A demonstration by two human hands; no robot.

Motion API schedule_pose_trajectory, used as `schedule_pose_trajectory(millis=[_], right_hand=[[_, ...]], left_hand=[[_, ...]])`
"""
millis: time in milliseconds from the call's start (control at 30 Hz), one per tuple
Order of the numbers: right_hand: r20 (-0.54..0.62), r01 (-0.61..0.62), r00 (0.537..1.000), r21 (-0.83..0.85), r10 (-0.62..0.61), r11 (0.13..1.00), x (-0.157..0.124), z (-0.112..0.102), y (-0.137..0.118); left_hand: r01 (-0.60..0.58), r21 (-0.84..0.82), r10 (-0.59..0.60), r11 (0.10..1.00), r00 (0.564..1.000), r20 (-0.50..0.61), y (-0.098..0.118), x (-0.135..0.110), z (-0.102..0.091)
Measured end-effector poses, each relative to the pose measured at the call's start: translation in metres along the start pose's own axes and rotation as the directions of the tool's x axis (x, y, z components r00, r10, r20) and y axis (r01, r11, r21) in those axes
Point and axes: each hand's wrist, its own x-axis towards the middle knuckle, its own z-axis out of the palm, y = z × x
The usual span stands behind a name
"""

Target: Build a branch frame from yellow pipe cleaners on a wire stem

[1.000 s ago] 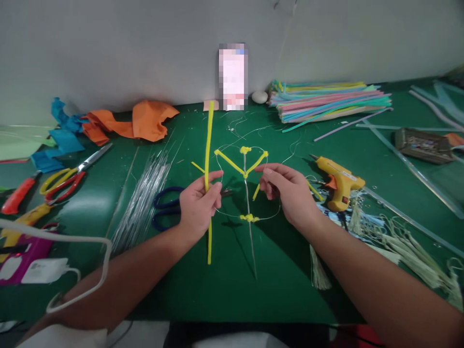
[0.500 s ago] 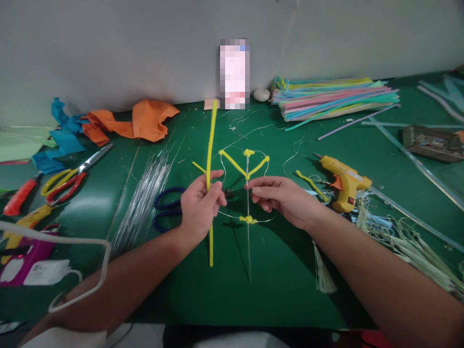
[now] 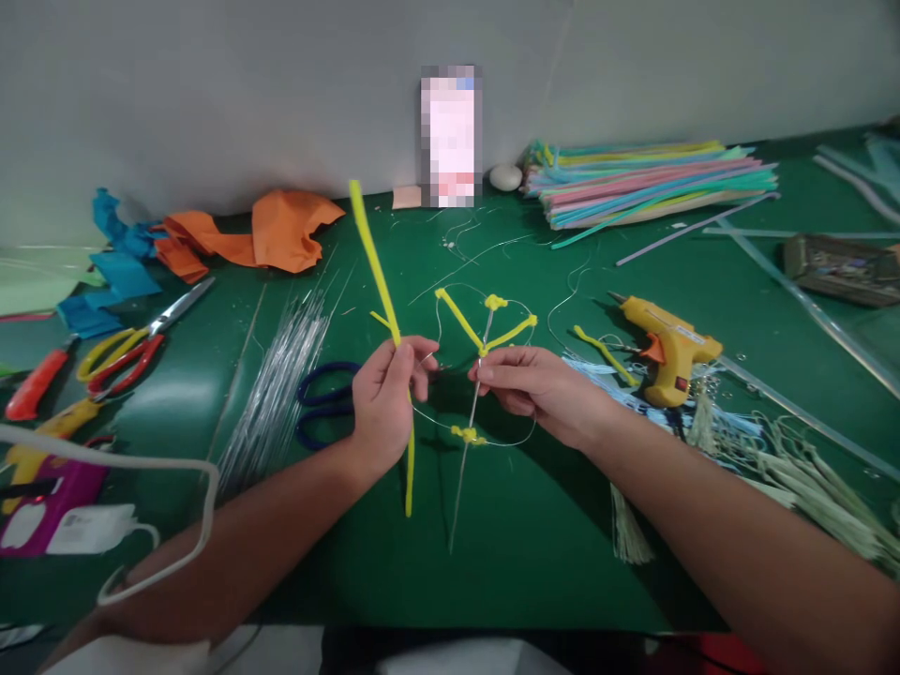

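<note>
My left hand (image 3: 383, 398) is closed around a long yellow pipe cleaner (image 3: 376, 267), which leans up and to the left. My right hand (image 3: 534, 389) pinches the centre stem of a thin wire frame (image 3: 472, 412) just above the green table. The frame is a wire loop with a straight stem, a yellow pipe-cleaner V at the top and small yellow knots where the wires cross. The two hands are close together, with the frame between them.
Blue-handled scissors (image 3: 323, 403) lie under my left hand beside a bundle of thin wires (image 3: 281, 384). A yellow glue gun (image 3: 665, 347) sits to the right, tassels (image 3: 787, 469) near it. Coloured pipe cleaners (image 3: 647, 183), orange paper (image 3: 281, 230) and red-yellow scissors (image 3: 127, 347) lie further off.
The long pipe cleaner's top has swung to the left. My right hand has moved in from the frame's right side to its stem, and the frame has tilted.
</note>
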Motion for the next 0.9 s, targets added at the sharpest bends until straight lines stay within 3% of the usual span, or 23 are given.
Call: schedule_pose_trajectory(millis=[100, 200, 300, 367, 567, 667, 733, 900], right_hand=[[-0.007, 0.021, 1.000, -0.001, -0.021, 1.000, 0.000, -0.002, 0.002], [-0.016, 0.049, 0.999, 0.027, -0.049, 0.998, 0.002, -0.007, 0.003], [-0.031, 0.070, 0.997, 0.049, -0.068, 0.996, 0.003, -0.010, 0.004], [-0.027, 0.080, 0.997, 0.061, -0.078, 0.995, 0.004, -0.011, 0.004], [0.026, 0.081, 0.996, 0.107, -0.084, 0.991, 0.005, -0.012, 0.004], [0.030, 0.077, 0.996, 0.162, -0.083, 0.984, 0.005, -0.011, 0.002], [0.024, 0.064, 0.997, 0.175, -0.069, 0.982, 0.006, -0.011, 0.001], [-0.032, 0.076, 0.997, 0.148, -0.072, 0.986, 0.004, -0.009, 0.000]], left_hand=[[-0.078, 0.088, 0.093, 0.993, 0.977, -0.192, 0.012, 0.010, -0.006], [-0.156, -0.099, 0.114, 0.983, 0.935, -0.337, 0.029, 0.027, -0.013], [-0.067, -0.248, -0.019, 0.966, 0.944, -0.330, 0.046, 0.038, -0.016], [-0.080, -0.267, -0.010, 0.960, 0.947, -0.320, 0.054, 0.040, -0.016], [-0.242, 0.003, 0.230, 0.970, 0.920, -0.316, 0.048, 0.035, -0.016], [-0.348, 0.045, 0.341, 0.937, 0.875, -0.344, 0.038, 0.038, -0.019], [-0.362, 0.047, 0.353, 0.931, 0.861, -0.366, 0.032, 0.040, -0.020], [-0.236, 0.028, 0.233, 0.971, 0.924, -0.303, 0.022, 0.038, -0.018]])
